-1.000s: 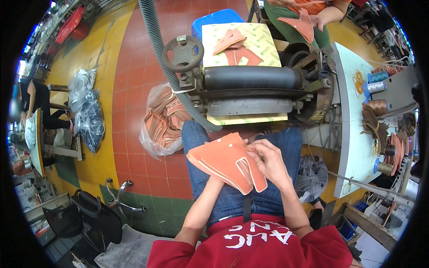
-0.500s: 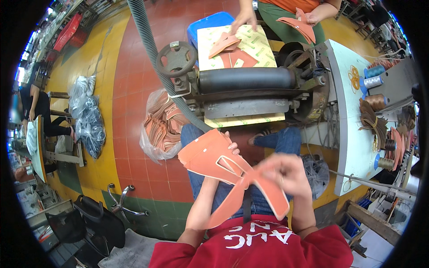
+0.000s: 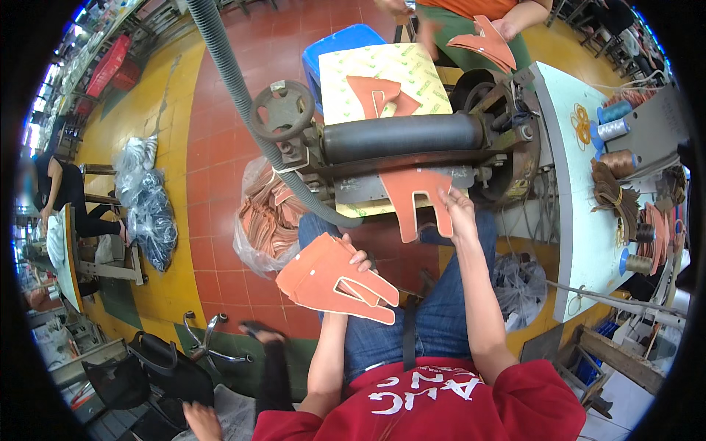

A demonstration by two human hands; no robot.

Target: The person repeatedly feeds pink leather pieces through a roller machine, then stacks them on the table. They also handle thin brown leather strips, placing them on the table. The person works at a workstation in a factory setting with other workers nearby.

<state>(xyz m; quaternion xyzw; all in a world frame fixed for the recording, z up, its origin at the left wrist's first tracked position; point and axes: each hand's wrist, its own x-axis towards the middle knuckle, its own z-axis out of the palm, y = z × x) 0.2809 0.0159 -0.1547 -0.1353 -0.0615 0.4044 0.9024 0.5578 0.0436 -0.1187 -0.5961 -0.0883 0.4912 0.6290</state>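
My left hand (image 3: 357,259) is closed on a stack of orange shoe-upper pieces (image 3: 312,278), pale-edged and with cut-out openings, held above my lap. Farther forward, my right hand (image 3: 461,211) pinches one leg of a single orange shoe-upper piece (image 3: 412,192). That piece's wide end lies over the metal feed plate (image 3: 360,181) of a roller machine, up against the bar in front of the dark roller (image 3: 404,137). Its two legs point back toward me. Beyond the roller, more orange pieces (image 3: 371,94) lie on a yellow patterned board (image 3: 342,66).
A co-worker's hand (image 3: 507,29) across the machine holds an orange piece. The grey hose (image 3: 228,66) and handwheel (image 3: 282,110) stand at the machine's left. A plastic bag of orange pieces (image 3: 268,209) sits on the floor. Thread spools (image 3: 614,131) stand on the right-hand table (image 3: 566,184).
My right hand has carried one piece off the stack forward to the feed plate. The co-worker's other hand has left the board. A person's leg and hand have appeared at lower left.
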